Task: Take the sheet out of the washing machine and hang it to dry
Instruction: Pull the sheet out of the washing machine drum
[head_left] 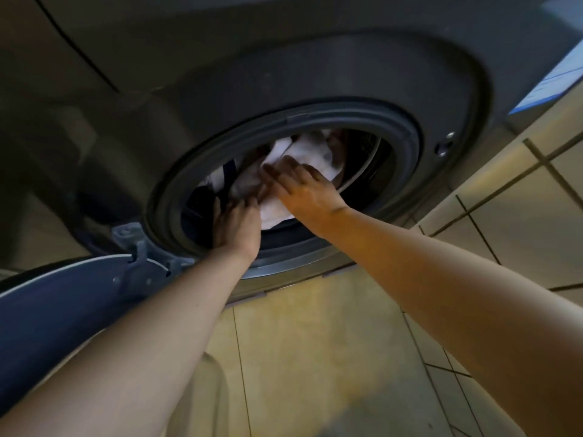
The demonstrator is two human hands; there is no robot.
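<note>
A white sheet [315, 152] lies bunched inside the drum of a grey front-loading washing machine [315, 67], whose round opening is ringed by a dark rubber seal [407, 146]. My right hand [303, 187] reaches in from the right, its fingers stretched flat across the top of the sheet. My left hand [236, 222] comes in over the lower rim, just below the sheet. Its fingertips are blurred where they meet the cloth, so I cannot tell whether they grip it.
The machine's door [63, 294] hangs open at the lower left, close beside my left forearm. Some dark laundry [220, 178] sits left of the sheet in the drum. Beige tiled floor [315, 342] lies below, and a tiled wall [520, 190] stands to the right.
</note>
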